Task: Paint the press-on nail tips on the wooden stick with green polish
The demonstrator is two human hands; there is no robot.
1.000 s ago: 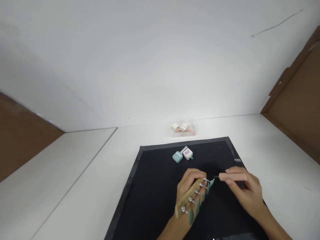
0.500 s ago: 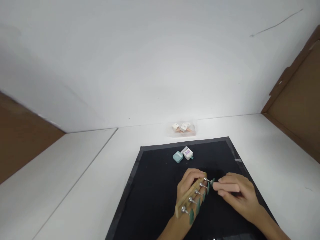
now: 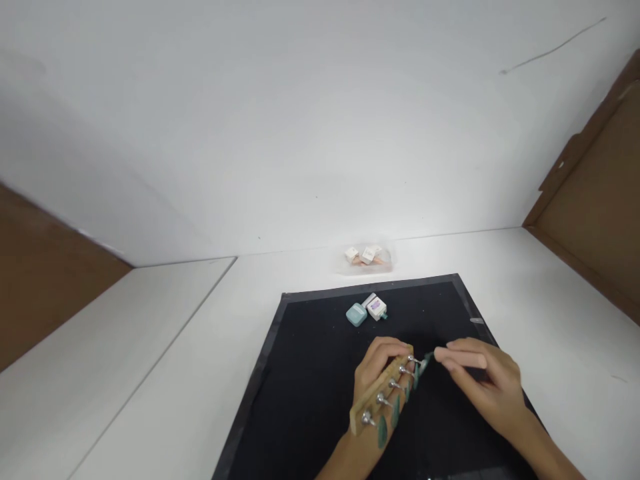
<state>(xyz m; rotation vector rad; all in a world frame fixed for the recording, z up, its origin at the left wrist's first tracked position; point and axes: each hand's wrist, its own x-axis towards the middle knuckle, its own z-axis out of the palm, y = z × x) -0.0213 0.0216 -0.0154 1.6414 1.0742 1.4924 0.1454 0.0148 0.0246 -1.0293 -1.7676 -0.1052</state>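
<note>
Fingers [image 3: 453,357] of the right hand [image 3: 487,387] pinch a thin brush at the farthest green nail tip [image 3: 424,363]. Left hand [image 3: 375,370] grips the wooden holder [image 3: 377,395] above the black mat [image 3: 305,373]. All visible tips look green already; the holder's long axis runs diagonally away, far-right.

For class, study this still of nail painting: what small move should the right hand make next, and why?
Probably bring the right hand a touch leftward so the thin brush it pinches lands on the top green nail tip. The brush end sits right beside that tip, while the left hand holds the wooden holder over the black mat.
</note>
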